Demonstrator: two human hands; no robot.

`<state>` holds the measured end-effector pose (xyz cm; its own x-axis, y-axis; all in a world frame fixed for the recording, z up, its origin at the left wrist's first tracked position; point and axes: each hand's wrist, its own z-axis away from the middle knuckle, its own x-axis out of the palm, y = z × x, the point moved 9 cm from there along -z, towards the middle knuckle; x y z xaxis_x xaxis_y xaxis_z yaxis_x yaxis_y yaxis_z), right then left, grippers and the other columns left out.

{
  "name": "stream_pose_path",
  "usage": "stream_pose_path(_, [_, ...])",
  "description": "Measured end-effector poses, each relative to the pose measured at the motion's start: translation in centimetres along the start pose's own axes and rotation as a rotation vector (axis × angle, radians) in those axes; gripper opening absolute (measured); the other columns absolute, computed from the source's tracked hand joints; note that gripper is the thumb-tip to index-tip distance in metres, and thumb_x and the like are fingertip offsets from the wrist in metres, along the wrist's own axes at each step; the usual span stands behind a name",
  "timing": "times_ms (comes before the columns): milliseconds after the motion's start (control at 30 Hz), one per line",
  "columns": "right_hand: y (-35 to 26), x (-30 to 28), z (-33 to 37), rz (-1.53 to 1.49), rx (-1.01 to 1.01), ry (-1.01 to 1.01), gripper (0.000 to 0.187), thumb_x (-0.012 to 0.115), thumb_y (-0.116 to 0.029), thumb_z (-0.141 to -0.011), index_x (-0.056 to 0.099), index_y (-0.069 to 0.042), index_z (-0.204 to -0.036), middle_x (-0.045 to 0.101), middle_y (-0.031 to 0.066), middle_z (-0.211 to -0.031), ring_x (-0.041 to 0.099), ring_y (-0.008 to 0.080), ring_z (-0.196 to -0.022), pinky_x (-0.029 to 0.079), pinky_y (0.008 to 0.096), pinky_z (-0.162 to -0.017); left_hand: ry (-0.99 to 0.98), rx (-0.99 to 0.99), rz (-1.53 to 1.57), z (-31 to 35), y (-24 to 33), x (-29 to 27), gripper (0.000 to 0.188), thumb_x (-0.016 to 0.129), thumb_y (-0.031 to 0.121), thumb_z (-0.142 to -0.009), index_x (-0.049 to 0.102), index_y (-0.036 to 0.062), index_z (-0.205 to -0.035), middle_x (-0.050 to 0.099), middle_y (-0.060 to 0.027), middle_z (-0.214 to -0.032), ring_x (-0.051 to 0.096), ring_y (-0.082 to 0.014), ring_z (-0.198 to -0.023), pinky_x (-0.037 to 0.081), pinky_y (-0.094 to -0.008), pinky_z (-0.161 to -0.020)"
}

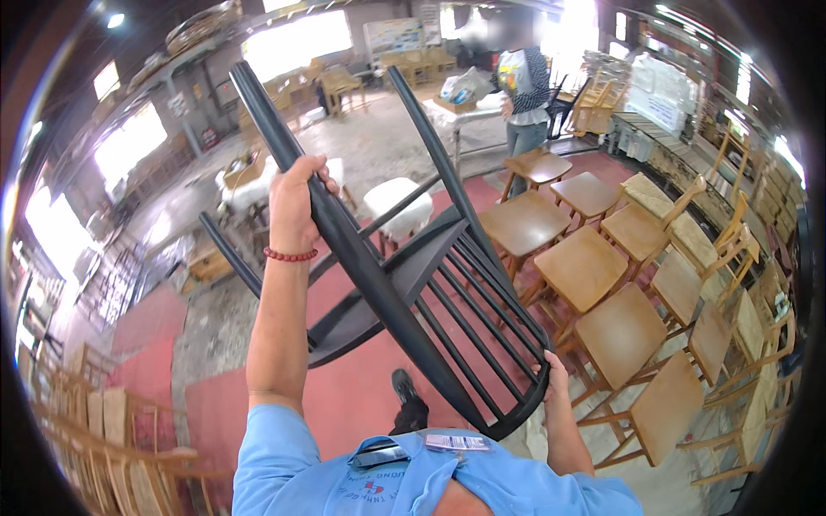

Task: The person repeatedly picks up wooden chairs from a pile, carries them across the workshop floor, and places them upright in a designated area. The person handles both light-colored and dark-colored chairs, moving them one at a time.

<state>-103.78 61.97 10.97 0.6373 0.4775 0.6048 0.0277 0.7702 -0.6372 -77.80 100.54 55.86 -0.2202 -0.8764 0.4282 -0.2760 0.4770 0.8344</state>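
Observation:
A black wooden chair with a spindle back hangs tilted in front of me, its legs pointing up and away. My left hand is wrapped round one thick leg, and a red bead bracelet circles that wrist. At the lower right, my right hand grips the curved top rail of the backrest, near the ends of the spindles. Part of the right hand's fingers is hidden behind the rail. The chair is held off the floor, above a red mat.
Several brown wooden chairs stand close together on my right. More wooden chair frames are at the lower left. Ahead, a person stands beside a white-topped table. A white padded stool is beyond the black chair.

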Motion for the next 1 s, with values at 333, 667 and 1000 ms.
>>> stream_pose_path(333, [-0.1, 18.0, -17.6, -0.406, -0.232, 0.079, 0.019, 0.059, -0.025, -0.087, 0.054, -0.007, -0.085, 0.055, 0.0058, -0.067, 0.054, 0.0153, -0.053, 0.045, 0.0250, -0.046, -0.310, 0.062, -0.054, -28.2, -4.6, 9.5, 0.016, 0.064, 0.016, -0.081, 0.054, 0.0034, -0.080, 0.053, -0.0043, -0.064, 0.055, -0.0141, -0.053, 0.045, -0.0267, -0.049])
stream_pose_path(667, [-5.8, 30.2, -37.9, -0.493, -0.434, -0.030, 0.020, 0.055, -0.031, -0.090, 0.052, -0.011, -0.089, 0.052, 0.0027, -0.069, 0.050, 0.0121, -0.056, 0.043, 0.0223, -0.050, -0.429, 0.217, -0.112, -47.4, -10.4, 15.6, 0.026, 0.070, 0.017, -0.078, 0.053, 0.0001, -0.089, 0.058, -0.0066, -0.070, 0.059, -0.0157, -0.057, 0.051, -0.0279, -0.051])
stream_pose_path(1000, [-15.4, 37.7, -56.1, -0.221, -0.370, 0.124, 0.038, 0.055, -0.045, -0.087, 0.055, -0.016, -0.112, 0.053, -0.0001, -0.086, 0.051, 0.0119, -0.075, 0.046, 0.0283, -0.062, -0.301, 0.326, -0.194, -66.9, -19.7, 19.2, 0.049, 0.069, 0.013, -0.075, 0.044, -0.0100, -0.110, 0.062, -0.0146, -0.083, 0.061, -0.0224, -0.076, 0.051, -0.0355, -0.069])
